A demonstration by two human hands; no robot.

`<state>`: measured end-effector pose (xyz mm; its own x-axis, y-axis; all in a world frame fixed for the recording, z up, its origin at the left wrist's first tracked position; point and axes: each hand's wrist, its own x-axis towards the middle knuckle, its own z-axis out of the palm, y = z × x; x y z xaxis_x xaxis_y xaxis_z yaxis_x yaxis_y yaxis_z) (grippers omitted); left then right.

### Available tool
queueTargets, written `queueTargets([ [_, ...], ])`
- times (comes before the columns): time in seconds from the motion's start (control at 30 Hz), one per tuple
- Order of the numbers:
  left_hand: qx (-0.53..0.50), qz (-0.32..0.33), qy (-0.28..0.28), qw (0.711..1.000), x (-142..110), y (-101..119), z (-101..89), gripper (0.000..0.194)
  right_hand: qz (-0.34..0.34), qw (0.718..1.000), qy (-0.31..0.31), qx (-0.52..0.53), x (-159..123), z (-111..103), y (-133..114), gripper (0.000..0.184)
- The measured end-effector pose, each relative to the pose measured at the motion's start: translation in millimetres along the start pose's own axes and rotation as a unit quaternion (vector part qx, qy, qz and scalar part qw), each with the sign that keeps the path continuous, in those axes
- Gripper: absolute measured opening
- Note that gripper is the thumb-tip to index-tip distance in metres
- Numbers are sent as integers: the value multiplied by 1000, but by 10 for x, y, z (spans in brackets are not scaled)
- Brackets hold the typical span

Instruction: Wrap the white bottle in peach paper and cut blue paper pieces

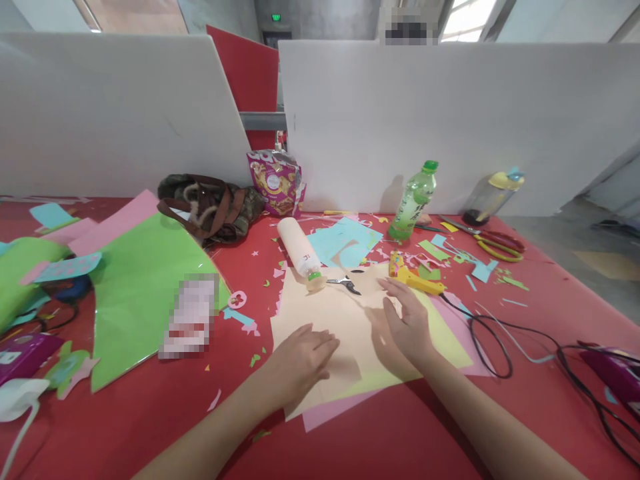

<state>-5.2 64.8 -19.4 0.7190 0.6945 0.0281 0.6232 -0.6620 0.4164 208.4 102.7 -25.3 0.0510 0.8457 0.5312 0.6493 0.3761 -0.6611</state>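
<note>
My left hand [306, 357] lies over the left part of a cream paper sheet [345, 333], fingers stretched out and nothing seen in them. Over the sheet's right side is my right hand [407, 320], fingers apart and holding nothing visible. Just beyond its fingertips sits a yellow glue gun [417, 279] with a black cord. Between and ahead of both hands, small scissors [345, 285] with dark handles rest on the sheet. A bottle wrapped in pale paper [299, 247] lies on its side, its green-capped end toward me. Yellow and pink sheets show beneath the cream one.
A green sheet [145, 287] and a pixelated pink object [190, 317] lie left. Behind stand a camouflage bag [215, 207], purple snack bag [277, 181] and green bottle [414, 200]. Right are large scissors [500, 247], a yellow-lidded bottle [495, 197] and cords. Paper scraps litter the red table [560, 293].
</note>
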Motion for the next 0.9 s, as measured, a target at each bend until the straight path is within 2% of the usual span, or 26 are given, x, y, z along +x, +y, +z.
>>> queueTargets([
  [0.2,-40,-34,28,998,-24,-39,32,37,29,999,3,16,-4,16,12,24],
  [0.4,-49,-35,52,997,-2,-43,26,32,21,1000,2,2,-3,20,20,22],
  [0.53,-104,-61,123,985,8,-49,-16,33,20,1000,21,4,-3,18,5,20],
  [0.7,-188,-138,226,946,16,-10,-132,33,8,999,37,16,-7,19,2,19],
  [0.8,-201,-205,286,914,15,-3,-180,29,4,1000,-5,17,-6,26,5,19],
  [0.9,-166,-235,357,889,-2,-25,-185,25,-4,994,-108,-1,-15,44,9,19],
])
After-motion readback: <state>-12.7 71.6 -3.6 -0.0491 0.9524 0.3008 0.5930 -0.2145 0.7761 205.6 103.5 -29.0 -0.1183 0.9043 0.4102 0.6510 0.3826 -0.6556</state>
